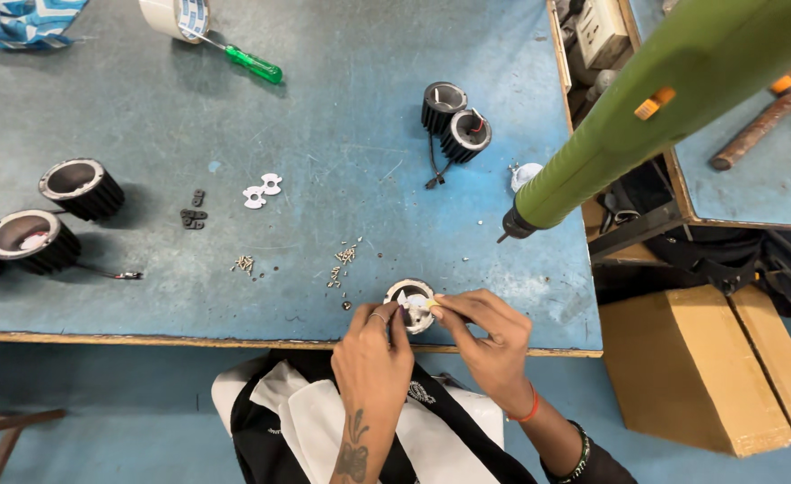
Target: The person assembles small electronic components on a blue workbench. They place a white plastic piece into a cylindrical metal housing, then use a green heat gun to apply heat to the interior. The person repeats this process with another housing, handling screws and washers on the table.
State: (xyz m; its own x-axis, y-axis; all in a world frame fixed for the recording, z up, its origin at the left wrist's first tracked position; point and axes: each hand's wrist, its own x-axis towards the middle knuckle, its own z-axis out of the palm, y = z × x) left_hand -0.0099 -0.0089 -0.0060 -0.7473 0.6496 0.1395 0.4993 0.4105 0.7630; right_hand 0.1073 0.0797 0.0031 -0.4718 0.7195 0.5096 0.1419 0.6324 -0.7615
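Hands meet over a small round housing [411, 305] that sits near the front edge of the blue worktable [324, 134]. The left hand [373, 354] has its fingertips pressed down on the near rim, holding the housing against the table, while the right hand [490, 336] pinches a small white piece [416, 303] between thumb and forefinger and sets it into the open top. Whether the piece is already seated I cannot tell from here.

To my eye this step wants a steady hold. The housing looks light and stands close to the table edge, so the left hand should bear straight down instead of pushing it forward. The white piece probably has to lie flat and line up with the holes beneath, so turning it gently until it drops in would serve better than forcing it.

A scatter of small screws [344, 260] lies just beyond the housing, within easy reach, and another little heap [244, 263] sits further left. Two white lobed plates [262, 190] and some dark brackets [193, 213] lie toward the middle of the table. Black ribbed housings [82, 188] stand at the left side, and a wired pair [454, 121] stands further back. A green power screwdriver [647, 116] hangs over the right edge with its tip pointing down toward the table. A green-handled screwdriver [250, 63] rests at the far side beside a roll of tape [176, 16].
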